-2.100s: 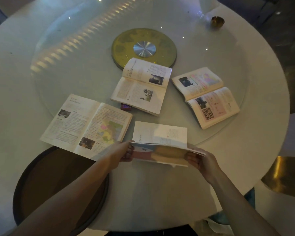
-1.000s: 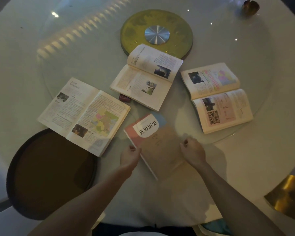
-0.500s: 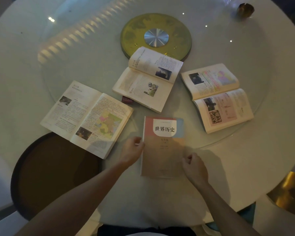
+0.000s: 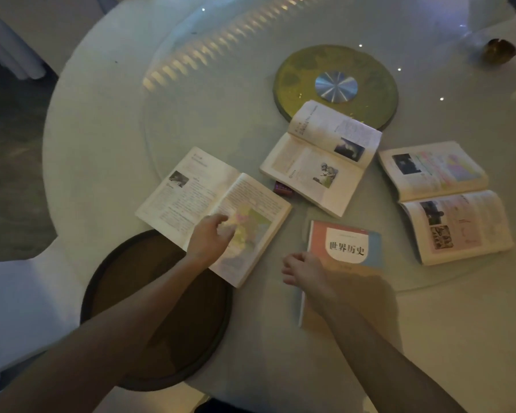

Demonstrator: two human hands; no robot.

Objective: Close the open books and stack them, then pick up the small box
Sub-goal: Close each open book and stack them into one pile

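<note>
On the round tabletop (image 4: 108, 120), three open books (image 4: 212, 213) lie spread and the closed book (image 4: 344, 257) sits nearest you. Your left hand (image 4: 210, 238) rests loosely curled on the left book's map page; your right hand (image 4: 306, 271), fingers bent, presses the closed cover's edge. The small box (image 4: 283, 189) peeks from under the middle book.

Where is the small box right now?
In the head view, the small dark red box lies mid-table, mostly tucked under the near left corner of the middle open book, just right of the open book with the map page.
</note>
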